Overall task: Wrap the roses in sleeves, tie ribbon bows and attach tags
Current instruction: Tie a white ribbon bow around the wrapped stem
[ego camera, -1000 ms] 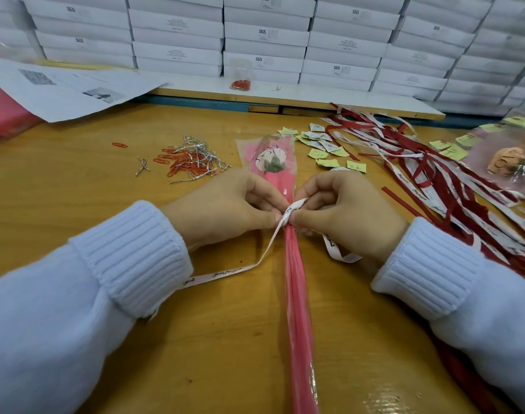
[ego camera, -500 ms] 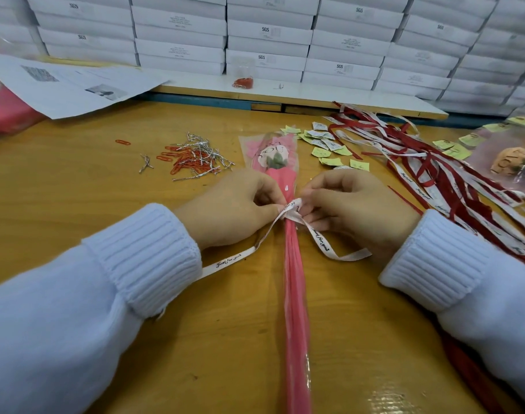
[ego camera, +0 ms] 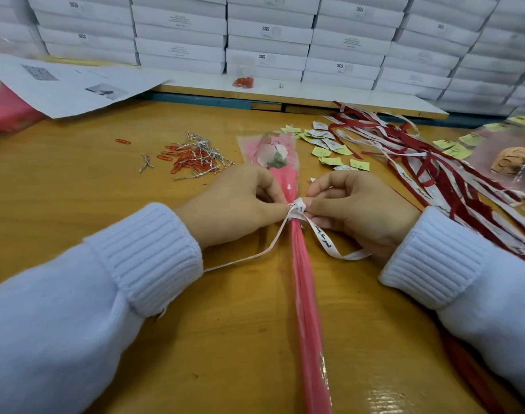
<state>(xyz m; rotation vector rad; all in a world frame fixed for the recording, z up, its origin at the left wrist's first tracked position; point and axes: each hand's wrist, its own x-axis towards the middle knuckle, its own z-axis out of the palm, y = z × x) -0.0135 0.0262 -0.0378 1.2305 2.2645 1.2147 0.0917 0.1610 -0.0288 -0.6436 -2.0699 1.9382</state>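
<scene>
The left hand (ego camera: 237, 204) and right hand (ego camera: 359, 210) both pinch the white ribbon (ego camera: 297, 208), knotted around the sleeved rose (ego camera: 306, 279), which lies lengthwise mid-table (ego camera: 76, 198). Bare wood flanks the stem. Paper clips (ego camera: 192, 161) lie beyond the left hand, while tags (ego camera: 330, 150) and loose ribbons (ego camera: 434, 174) crowd the right.

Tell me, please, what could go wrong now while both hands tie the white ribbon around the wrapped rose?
1. The left hand and right hand pinch the white ribbon at a knot; on the glossy pink sleeve it may slide or loosen when released.
2. One ribbon tail runs to the left sweater cuff; the arm could snag it, making the bow uneven.
3. The right forearm lies beside the loose ribbon pile and might drag some strands.
</scene>
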